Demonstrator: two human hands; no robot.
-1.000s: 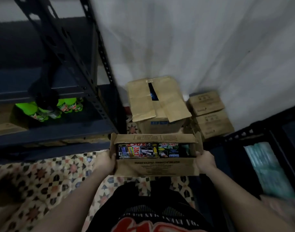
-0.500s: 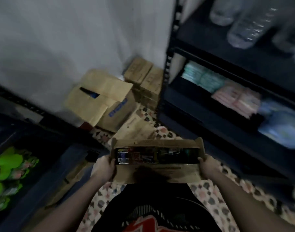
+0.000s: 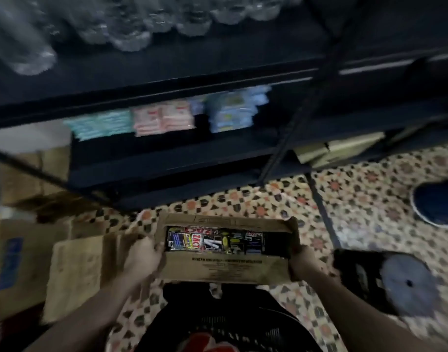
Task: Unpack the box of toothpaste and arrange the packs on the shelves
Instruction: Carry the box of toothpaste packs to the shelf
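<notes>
I hold an open brown cardboard box (image 3: 225, 269) in front of my waist. Inside lie several toothpaste packs (image 3: 212, 241) with red, black and yellow print, side by side. My left hand (image 3: 141, 257) grips the box's left end, fingers curled over its edge. My right hand (image 3: 303, 261) grips the right end. Ahead stands a dark metal shelf unit (image 3: 167, 161); its lower shelf board is bare at the front.
Clear plastic bottles (image 3: 131, 29) fill the upper shelf. Teal, pink and blue packs (image 3: 164, 118) sit on the middle shelf. Cardboard boxes (image 3: 73, 273) lie on the floor at left. A black crate with a grey disc (image 3: 408, 283) is at right, a blue tub (image 3: 439, 201) beyond.
The view has swung right, from the corner with stacked cartons to the shelf with packs and bottles. Both hands keep the same hold on the box.
</notes>
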